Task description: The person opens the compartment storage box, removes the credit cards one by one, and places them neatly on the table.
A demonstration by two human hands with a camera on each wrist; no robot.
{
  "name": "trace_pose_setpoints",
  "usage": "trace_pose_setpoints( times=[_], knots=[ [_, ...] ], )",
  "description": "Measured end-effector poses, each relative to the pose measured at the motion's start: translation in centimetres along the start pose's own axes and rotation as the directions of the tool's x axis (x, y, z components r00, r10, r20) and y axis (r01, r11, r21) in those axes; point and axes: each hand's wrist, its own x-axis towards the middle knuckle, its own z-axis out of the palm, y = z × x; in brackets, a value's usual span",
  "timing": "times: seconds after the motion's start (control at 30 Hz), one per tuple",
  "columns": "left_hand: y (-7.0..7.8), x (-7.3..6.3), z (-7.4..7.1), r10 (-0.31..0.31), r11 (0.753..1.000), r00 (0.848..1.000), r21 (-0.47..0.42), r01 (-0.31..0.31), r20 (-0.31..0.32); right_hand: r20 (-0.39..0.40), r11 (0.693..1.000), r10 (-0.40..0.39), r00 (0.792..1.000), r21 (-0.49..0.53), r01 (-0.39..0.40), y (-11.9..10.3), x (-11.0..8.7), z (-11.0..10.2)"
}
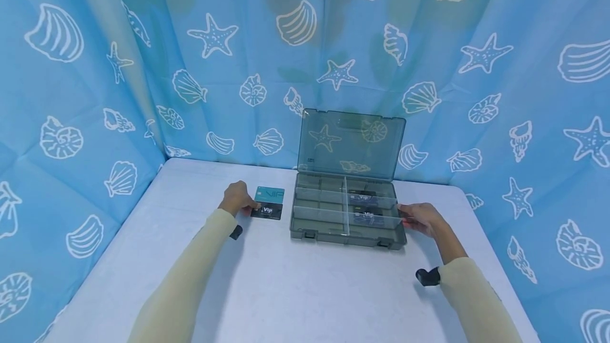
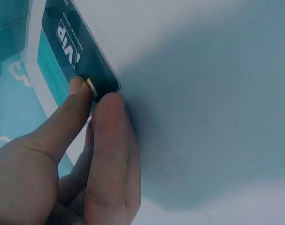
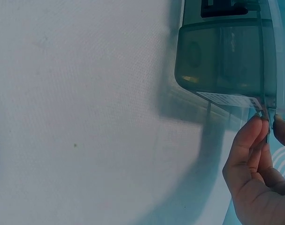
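Note:
My left hand pinches the near corner of a black "Vip" card between thumb and fingers. In the left wrist view, the thumb lies on top of the black card, beside its gold chip. A teal VIP card lies right behind it, partly covered in the left wrist view. To the right stands a smoky see-through divided box with its lid raised. Two dark Vip cards sit in separate right-hand compartments. With thumb and fingers, my right hand grips the rim of the box's right wall.
The raised lid leans back near a blue curtain with shell and starfish prints. Clear dividers split the box. A white cloth covers the table.

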Motion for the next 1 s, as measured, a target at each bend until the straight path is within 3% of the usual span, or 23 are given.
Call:
trace_pose_setpoints(
  times=[0.13,0.47,0.87,1.0],
  knots=[
    [-0.5,0.3,0.0,-0.004,1.0,1.0,-0.016,0.004,0.004,0.004,1.0,-0.002,1.0,0.005,0.002,-0.1,-0.1,0.0],
    [-0.2,-1.0,-0.4,-0.025,0.999,1.0,-0.032,0.025,0.004,0.007,1.0,-0.006,1.0,0.004,0.006,0.0,-0.2,0.0],
    [-0.9,-0.4,0.0,-0.056,0.997,0.998,-0.048,0.056,-0.011,0.015,1.0,0.011,1.0,0.003,-0.011,-0.1,-0.3,0.1],
    [-1.5,0.1,0.2,-0.04,0.998,0.999,-0.049,0.04,-0.01,0.012,1.0,0.003,1.0,0.001,-0.003,0.1,-0.2,0.0]
  ],
)
